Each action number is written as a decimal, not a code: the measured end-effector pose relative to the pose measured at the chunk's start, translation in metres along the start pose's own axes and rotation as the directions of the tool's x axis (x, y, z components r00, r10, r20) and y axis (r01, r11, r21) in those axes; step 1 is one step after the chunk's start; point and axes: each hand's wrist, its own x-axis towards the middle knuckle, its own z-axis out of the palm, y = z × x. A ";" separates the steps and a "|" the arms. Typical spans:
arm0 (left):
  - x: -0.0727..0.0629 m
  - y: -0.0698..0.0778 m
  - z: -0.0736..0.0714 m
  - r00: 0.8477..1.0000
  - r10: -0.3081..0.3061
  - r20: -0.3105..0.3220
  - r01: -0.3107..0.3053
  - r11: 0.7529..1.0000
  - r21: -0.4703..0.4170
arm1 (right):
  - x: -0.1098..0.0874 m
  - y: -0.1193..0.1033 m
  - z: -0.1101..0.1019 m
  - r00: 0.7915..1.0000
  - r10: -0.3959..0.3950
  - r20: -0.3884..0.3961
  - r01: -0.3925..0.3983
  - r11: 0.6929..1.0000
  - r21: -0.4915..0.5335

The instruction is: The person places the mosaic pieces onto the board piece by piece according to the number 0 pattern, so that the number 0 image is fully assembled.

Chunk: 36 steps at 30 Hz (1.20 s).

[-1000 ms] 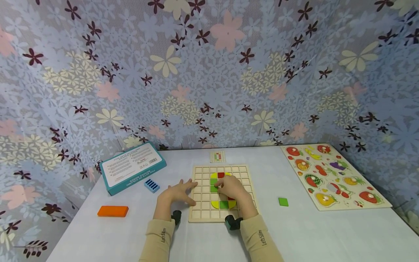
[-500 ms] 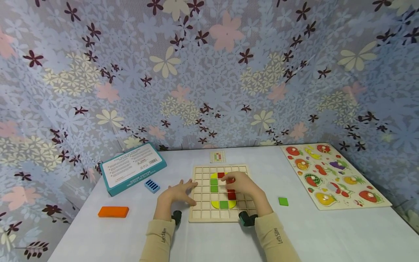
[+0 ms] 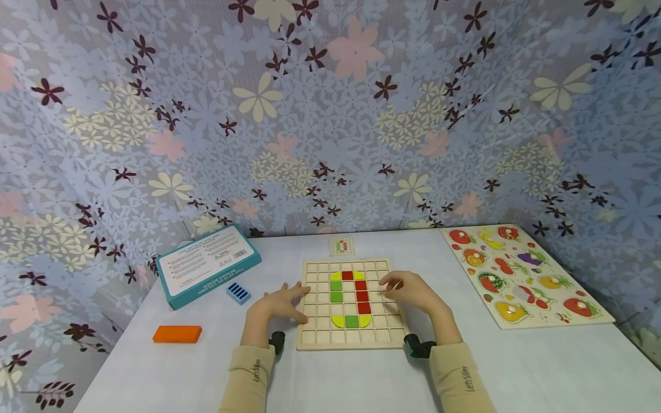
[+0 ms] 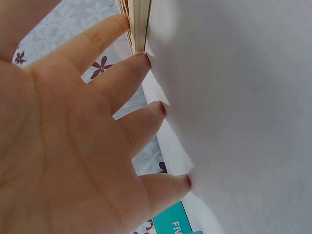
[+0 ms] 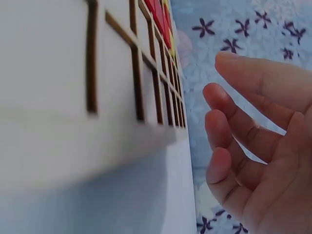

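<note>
A wooden grid board [image 3: 317, 332] lies on the table. Its cells hold yellow rounded corner tiles [image 3: 338, 322], green square tiles [image 3: 337, 296] and red square tiles [image 3: 364, 307], forming a ring around bare cells. My left hand [image 3: 279, 303] rests at the board's left edge, fingers spread; in the left wrist view, fingertips [image 4: 141, 61] touch the board's side and the white tabletop. Over the board's right side hovers my right hand [image 3: 413, 291], its fingers loosely bent. The right wrist view shows nothing between the fingers [image 5: 219, 97].
Behind the board lies a small pattern card [image 3: 342, 246]. To the left are a teal box [image 3: 209, 265], a small blue slotted block [image 3: 238, 293] and an orange block [image 3: 177, 334]. A fruit puzzle board [image 3: 527, 278] lies at right. A floral cloth [image 3: 330, 115] hangs behind the table.
My right hand has moved right, from the tile ring to the board's right side, uncovering the red tiles. The loose green tile at right is now hidden behind my right arm. The left hand stays put.
</note>
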 end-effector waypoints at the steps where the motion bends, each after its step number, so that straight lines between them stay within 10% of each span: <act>1: 0.000 0.000 0.000 1.000 0.001 0.000 -0.001 1.000 0.000 | -0.001 0.001 -0.002 1.000 0.003 0.001 -0.003 1.000 0.004; 36: -0.001 -0.001 0.000 1.000 0.013 0.001 -0.013 1.000 0.005 | -0.038 0.056 -0.052 0.960 0.234 0.152 -0.243 0.969 0.046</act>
